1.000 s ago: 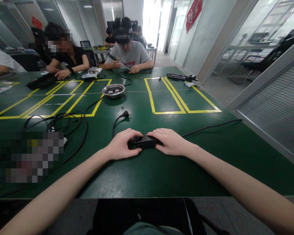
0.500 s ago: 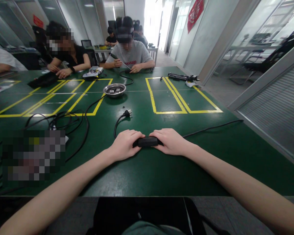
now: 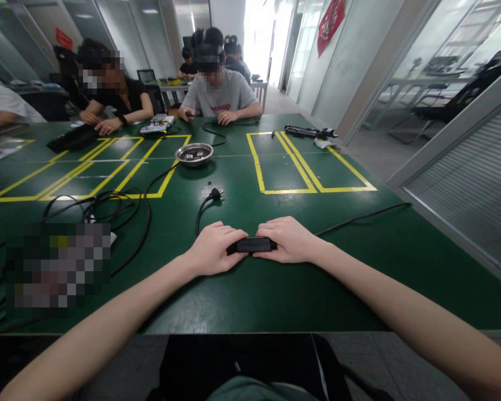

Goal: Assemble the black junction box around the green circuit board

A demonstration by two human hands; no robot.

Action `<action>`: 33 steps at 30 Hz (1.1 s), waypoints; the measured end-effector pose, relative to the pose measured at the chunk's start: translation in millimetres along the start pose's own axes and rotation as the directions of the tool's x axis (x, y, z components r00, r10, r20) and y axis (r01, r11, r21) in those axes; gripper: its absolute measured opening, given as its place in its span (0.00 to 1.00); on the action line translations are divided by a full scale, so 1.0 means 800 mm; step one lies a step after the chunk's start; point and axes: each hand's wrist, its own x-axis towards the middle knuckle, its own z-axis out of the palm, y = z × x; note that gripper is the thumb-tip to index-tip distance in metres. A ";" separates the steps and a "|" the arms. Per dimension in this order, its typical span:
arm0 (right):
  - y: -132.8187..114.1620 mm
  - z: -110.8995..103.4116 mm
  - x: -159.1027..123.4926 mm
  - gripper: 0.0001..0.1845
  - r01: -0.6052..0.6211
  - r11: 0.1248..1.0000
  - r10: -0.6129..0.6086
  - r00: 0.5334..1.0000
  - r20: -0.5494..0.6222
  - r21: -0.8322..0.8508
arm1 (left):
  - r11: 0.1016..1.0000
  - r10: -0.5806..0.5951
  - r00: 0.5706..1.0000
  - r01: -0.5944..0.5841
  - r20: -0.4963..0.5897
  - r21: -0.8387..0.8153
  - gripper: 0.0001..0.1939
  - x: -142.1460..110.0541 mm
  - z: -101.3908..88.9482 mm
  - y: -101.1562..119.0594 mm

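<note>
Between my two hands is a black power adapter, a small oblong block with a ribbed or grooved side facing me. My left hand grips its left end, thumb nearest me and fingers over the far side. At the right end my right hand holds it the same way. A black cord with a plug curves out beyond my left hand and lies on the green table. From behind my right hand another thin black cable runs off to the right. My fingers hide both ends of the adapter.
A metal bowl with small metal parts stands ahead. Coiled black cables lie at left beside a blurred-out object. A black tripod-like item lies at far right. Several people sit across the table, on which yellow tape marks rectangles.
The adapter has tilted in my hands, so its grooved side now shows. My hands have shifted only slightly. Across the table, a person has lowered the tool they held up.
</note>
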 end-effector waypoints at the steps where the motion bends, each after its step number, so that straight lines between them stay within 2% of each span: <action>1: -0.001 -0.001 0.000 0.17 -0.002 1.000 0.002 1.000 0.003 0.005 | 1.000 0.026 1.000 -0.026 0.003 0.008 0.13 0.000 0.000 -0.001; 5: -0.002 -0.001 0.001 0.16 -0.017 1.000 0.017 1.000 0.007 0.018 | 0.992 0.094 0.995 -0.095 0.014 0.079 0.19 0.000 -0.002 -0.006; 12: -0.005 -0.002 0.001 0.17 0.016 0.999 -0.015 0.999 -0.035 0.032 | 0.991 0.077 0.997 -0.077 0.007 0.108 0.20 0.000 -0.002 -0.004; 17: -0.007 -0.002 0.000 0.17 0.017 0.999 -0.019 0.999 -0.035 -0.038 | 0.989 0.079 0.997 -0.076 -0.020 0.130 0.22 0.002 0.000 0.001; 23: -0.005 -0.001 -0.001 0.20 0.036 0.999 -0.040 0.993 -0.108 -0.041 | 0.983 0.074 0.997 -0.067 -0.031 0.174 0.21 0.001 0.002 0.000; 26: -0.002 -0.001 -0.005 0.21 0.094 0.991 -0.106 0.987 -0.124 -0.097 | 0.996 -0.006 0.998 0.011 -0.060 0.092 0.24 0.002 0.000 0.001; 28: -0.001 -0.001 -0.008 0.22 0.131 0.979 -0.151 0.980 -0.131 -0.155 | 0.995 -0.096 0.995 0.096 -0.039 -0.014 0.24 0.003 -0.003 0.002; 31: 0.000 0.000 -0.011 0.21 0.148 0.966 -0.180 0.974 -0.137 -0.212 | 0.954 -0.214 0.973 0.227 0.083 -0.194 0.22 0.005 -0.009 0.004; 33: -0.001 0.002 -0.011 0.20 0.152 0.961 -0.189 0.971 -0.149 -0.229 | 0.898 -0.245 0.956 0.286 0.161 -0.334 0.22 0.006 -0.012 0.003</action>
